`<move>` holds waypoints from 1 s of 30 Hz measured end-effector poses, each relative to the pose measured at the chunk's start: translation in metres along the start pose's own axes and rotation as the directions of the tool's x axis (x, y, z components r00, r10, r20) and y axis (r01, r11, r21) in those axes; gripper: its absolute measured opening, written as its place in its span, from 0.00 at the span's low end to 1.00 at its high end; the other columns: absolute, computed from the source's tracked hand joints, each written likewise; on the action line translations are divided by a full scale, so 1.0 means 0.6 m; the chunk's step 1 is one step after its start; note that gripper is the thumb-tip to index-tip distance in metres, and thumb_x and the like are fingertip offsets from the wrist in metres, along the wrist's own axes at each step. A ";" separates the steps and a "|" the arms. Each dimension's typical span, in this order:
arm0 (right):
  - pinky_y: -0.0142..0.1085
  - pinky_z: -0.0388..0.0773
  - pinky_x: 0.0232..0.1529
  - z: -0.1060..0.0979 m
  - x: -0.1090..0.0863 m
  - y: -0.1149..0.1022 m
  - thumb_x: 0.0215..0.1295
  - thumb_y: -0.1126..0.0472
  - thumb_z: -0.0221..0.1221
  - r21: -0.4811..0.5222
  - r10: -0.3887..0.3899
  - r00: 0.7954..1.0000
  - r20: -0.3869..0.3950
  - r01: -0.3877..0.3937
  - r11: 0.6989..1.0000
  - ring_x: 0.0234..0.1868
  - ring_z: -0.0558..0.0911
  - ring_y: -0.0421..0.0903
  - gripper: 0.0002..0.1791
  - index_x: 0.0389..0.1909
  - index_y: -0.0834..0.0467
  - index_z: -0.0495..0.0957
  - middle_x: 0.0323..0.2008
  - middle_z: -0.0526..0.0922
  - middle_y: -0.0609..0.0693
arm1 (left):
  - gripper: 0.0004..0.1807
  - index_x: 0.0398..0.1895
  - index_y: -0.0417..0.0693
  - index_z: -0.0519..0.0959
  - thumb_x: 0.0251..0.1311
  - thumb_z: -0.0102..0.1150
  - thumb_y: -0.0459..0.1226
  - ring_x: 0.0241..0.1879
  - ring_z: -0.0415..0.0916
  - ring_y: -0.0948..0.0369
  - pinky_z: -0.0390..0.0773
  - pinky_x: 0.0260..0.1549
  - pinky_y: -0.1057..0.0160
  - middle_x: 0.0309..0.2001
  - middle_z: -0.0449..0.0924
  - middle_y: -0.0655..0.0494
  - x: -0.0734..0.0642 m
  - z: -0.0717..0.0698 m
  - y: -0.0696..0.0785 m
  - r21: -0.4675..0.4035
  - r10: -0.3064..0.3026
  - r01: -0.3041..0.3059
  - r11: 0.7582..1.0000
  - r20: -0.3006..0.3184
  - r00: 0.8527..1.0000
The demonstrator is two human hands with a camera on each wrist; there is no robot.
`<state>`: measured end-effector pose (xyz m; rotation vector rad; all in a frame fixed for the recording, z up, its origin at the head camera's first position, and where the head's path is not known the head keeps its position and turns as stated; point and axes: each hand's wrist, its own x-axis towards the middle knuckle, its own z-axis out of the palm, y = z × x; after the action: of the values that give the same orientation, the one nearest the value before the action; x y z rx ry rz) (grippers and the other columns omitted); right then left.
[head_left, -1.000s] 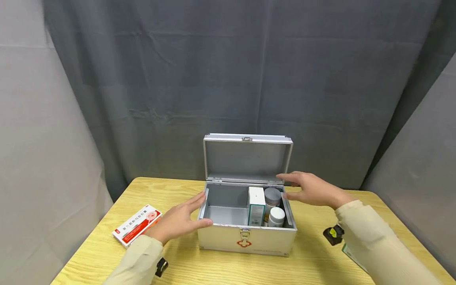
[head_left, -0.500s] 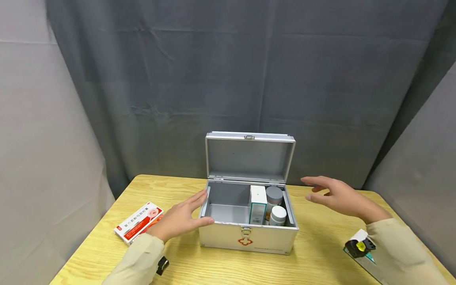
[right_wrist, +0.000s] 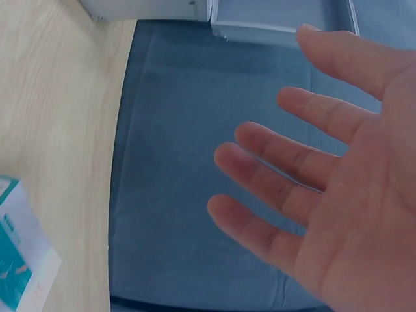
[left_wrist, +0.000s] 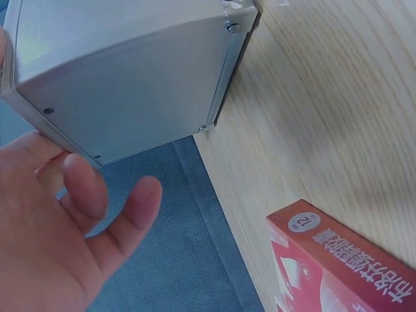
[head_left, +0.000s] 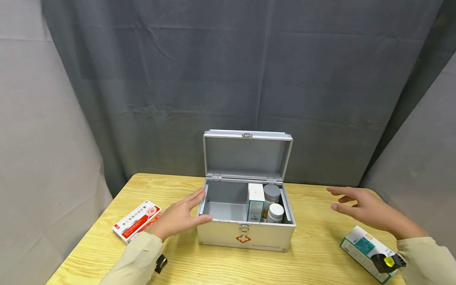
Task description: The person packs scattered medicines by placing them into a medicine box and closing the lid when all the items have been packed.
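Note:
A silver first-aid case (head_left: 228, 235) with a red cross emblem stands on the table, its lid (head_left: 247, 156) raised. Inside, on the right, are a white and teal medicine box (head_left: 255, 202), a grey-capped bottle (head_left: 272, 194) and a white-capped bottle (head_left: 276, 213). My left hand (head_left: 179, 215) rests at the case's left rim, fingers extended and thumb over the front edge. My right hand (head_left: 370, 209) hovers at the right, holding nothing, its fingers spread in the right wrist view. Below it lies a white and teal carton (head_left: 363, 253), partly covered by the wrist camera.
A red and white medicine box (head_left: 137, 221) lies left of the case, partly behind the left hand; the left wrist view shows a red box (left_wrist: 344, 260) on the table there. Grey curtain (head_left: 235, 79) hangs behind the wooden table (head_left: 221, 269).
My right hand has moved from the case's right rim out to the right, uncovering the white and teal carton. The left hand stays at the left rim.

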<state>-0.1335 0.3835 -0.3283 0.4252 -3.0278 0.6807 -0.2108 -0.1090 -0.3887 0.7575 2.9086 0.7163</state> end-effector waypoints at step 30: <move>0.27 0.74 0.31 0.011 -0.155 0.149 0.70 0.53 0.59 -0.087 0.201 0.979 -0.023 -0.203 0.975 0.37 0.74 0.18 0.24 0.58 0.66 0.76 0.54 0.80 0.69 | 0.50 0.78 0.65 0.55 0.55 0.53 0.72 0.69 0.69 0.43 0.70 0.64 0.39 0.79 0.51 0.68 0.003 -0.011 0.005 0.047 0.007 -0.008 0.999 0.021 1.000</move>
<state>-0.0673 0.4824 -0.3778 0.1101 -3.1004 0.5487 -0.2121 -0.1083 -0.3813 0.7753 2.9150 0.6380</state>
